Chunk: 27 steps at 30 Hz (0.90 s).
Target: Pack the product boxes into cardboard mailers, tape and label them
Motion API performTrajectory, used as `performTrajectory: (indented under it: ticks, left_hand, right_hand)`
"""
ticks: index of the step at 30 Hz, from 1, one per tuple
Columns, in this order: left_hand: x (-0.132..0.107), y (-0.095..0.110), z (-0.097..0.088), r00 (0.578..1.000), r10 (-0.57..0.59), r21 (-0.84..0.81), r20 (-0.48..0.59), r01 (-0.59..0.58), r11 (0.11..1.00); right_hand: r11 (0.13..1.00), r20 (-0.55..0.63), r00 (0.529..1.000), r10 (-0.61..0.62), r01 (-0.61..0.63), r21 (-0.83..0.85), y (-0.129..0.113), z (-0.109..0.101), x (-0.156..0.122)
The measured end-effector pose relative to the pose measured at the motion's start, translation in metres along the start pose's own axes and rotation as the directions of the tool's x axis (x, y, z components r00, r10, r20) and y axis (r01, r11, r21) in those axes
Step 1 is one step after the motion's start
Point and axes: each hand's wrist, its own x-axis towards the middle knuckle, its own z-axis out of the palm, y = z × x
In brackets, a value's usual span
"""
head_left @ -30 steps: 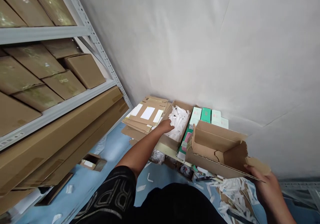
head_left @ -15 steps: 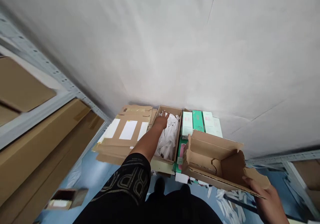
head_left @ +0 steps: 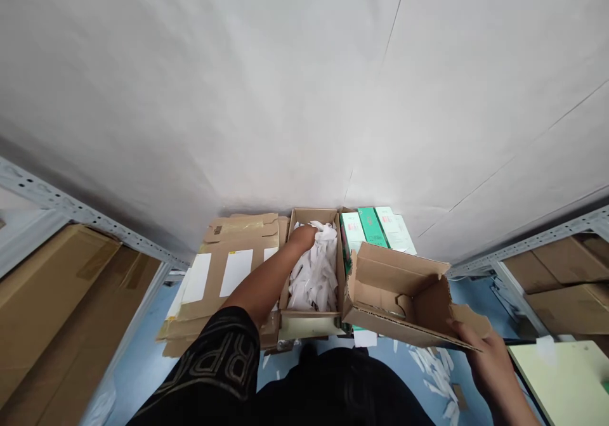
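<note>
In the middle, a narrow open cardboard box [head_left: 340,267] is filled with loose white strips [head_left: 316,274], thin and paper-like. My left hand [head_left: 304,238] reaches into its far left part, fingers curled down and closed on some of the white strips; the fingertips are hidden among them. To its right, my right hand [head_left: 476,343] grips the torn right-hand flap of a second open cardboard box [head_left: 399,328]. That box is tilted with its opening toward me, and no contents show inside. It sits just right of the strip-filled box, in front of the green and white cartons.
Flattened cardboard [head_left: 242,229] with white labels is stacked at left. Green and white cartons [head_left: 373,226] stand against the grey wall. White strips [head_left: 435,369] litter the blue floor. Metal shelving with cardboard boxes [head_left: 57,305] flanks both sides; a pale tabletop [head_left: 566,375] is lower right.
My left hand's spread fingers have curled down into the white strips. The right hand still holds the empty box by its flap. The view has shifted, showing more of the right side.
</note>
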Motion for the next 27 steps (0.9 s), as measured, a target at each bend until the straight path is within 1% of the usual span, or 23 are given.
performTrajectory:
  ticks: [3,5,8,10,12,16,18,21,23,24,26,27]
  left_hand:
    - [-0.027,-0.001,-0.022,0.992,0.022,-0.035,-0.123,-0.027,0.999]
    - [-0.042,-0.003,-0.035,0.983,0.018,-0.049,-0.184,-0.028,0.998]
    - [-0.059,-0.002,-0.047,0.978,0.04,-0.058,-0.207,-0.053,0.997]
    - [-0.065,0.001,-0.051,0.977,0.082,-0.066,-0.199,-0.096,0.993]
    - [-0.068,0.005,-0.054,0.969,0.119,-0.087,-0.216,-0.141,0.986]
    - [-0.073,0.007,-0.065,0.952,0.094,-0.149,-0.291,-0.142,0.979]
    - [-0.075,0.004,-0.077,0.944,0.085,-0.183,-0.32,-0.15,0.972]
    - [-0.083,0.005,-0.102,0.913,0.123,-0.207,-0.39,-0.217,0.954]
    - [-0.094,0.015,-0.122,0.88,0.155,-0.221,-0.448,-0.277,0.935]
    - [-0.101,0.025,-0.131,0.862,0.178,-0.236,-0.475,-0.319,0.918]
    - [-0.118,0.05,-0.144,0.835,0.233,-0.274,-0.499,-0.407,0.871]
    - [-0.126,0.066,-0.147,0.826,0.284,-0.291,-0.487,-0.46,0.839]
  right_hand:
    - [0.996,0.014,0.997,0.077,-0.078,0.049,-0.011,0.007,-0.002]
    - [0.996,0.013,0.997,0.075,-0.075,0.042,-0.018,0.012,-0.003]
    - [0.997,0.023,0.997,0.071,-0.072,0.036,-0.026,0.02,-0.003]
    - [0.996,0.025,0.997,0.074,-0.075,0.038,-0.029,0.025,-0.003]
    - [0.996,0.024,0.997,0.077,-0.078,0.038,-0.03,0.028,-0.005]
    - [0.996,0.033,0.997,0.069,-0.071,0.048,-0.031,0.03,-0.01]
    - [0.996,0.039,0.997,0.063,-0.065,0.064,-0.03,0.03,-0.012]
    - [0.997,0.042,0.998,0.056,-0.058,0.056,-0.029,0.03,-0.017]
    - [0.998,0.02,0.998,0.061,-0.062,0.033,-0.032,0.03,-0.022]
    - [0.998,0.007,0.998,0.065,-0.065,0.022,-0.035,0.03,-0.026]
    - [0.998,-0.014,0.998,0.064,-0.064,0.015,-0.042,0.031,-0.033]
    - [0.998,-0.017,0.998,0.063,-0.063,0.015,-0.046,0.031,-0.036]
